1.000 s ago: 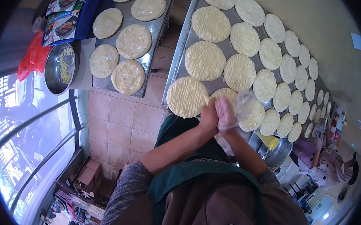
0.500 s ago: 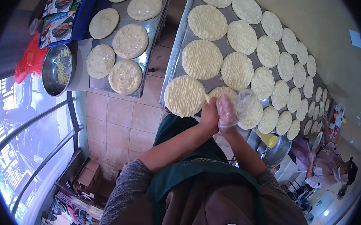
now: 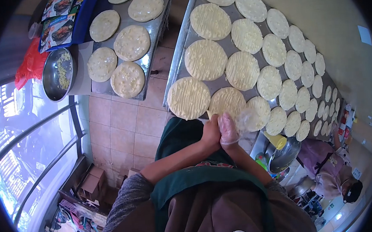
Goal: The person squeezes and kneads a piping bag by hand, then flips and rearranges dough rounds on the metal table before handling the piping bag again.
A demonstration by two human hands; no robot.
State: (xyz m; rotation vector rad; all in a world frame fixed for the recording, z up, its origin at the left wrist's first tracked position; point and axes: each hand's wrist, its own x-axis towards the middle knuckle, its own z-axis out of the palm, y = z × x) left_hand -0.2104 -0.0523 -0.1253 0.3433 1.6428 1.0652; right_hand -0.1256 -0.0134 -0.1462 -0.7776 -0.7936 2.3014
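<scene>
Rounds, pale and flat, lie in rows across a long tray in the head view, which looks down past the wearer's green apron. Those nearest are striped with thin, creamy lines. At the tray's near edge the wearer's two hands press together around a clear plastic bag. The bare left hand is curled tightly about its narrow end; the right hand, in a clear glove, is closed on it just beside, with loose plastic puffing out to the right. The bag's pale tip points at the near edge of one striped round; whether they touch, I cannot tell.

Across a gap of tiled floor, upper left, a second tray bears glossy, lumpy rounds. Beside it are a steel bowl with yellow bits inside, a red bag and a blue crate with printed packets. At far right, near the long tray's far end, stands another person in a dark cap.
</scene>
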